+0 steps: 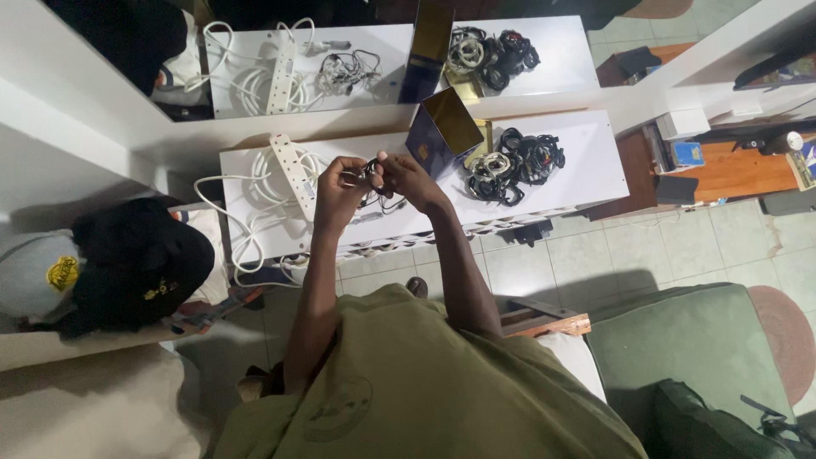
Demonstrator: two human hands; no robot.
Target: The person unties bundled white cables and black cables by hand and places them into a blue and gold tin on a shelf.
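Both my hands are raised over a white table [586,166] in front of a mirror. My left hand [338,191] and my right hand [406,177] pinch a thin black cable [372,174] between them; its loose end trails down onto the table under my hands. A white power strip [293,166] with its coiled white cord [263,183] lies just left of my left hand. An open dark blue box with a gold inside [446,129] stands right of my right hand. Beyond it lies a pile of coiled black and white cables [510,161].
The mirror behind the table repeats the table's things. A black cap [136,263] and a grey cap [38,272] rest on a surface at left. A green armchair [697,340] with a dark bag [705,425] stands at lower right. A wooden shelf with small items [731,170] is at right.
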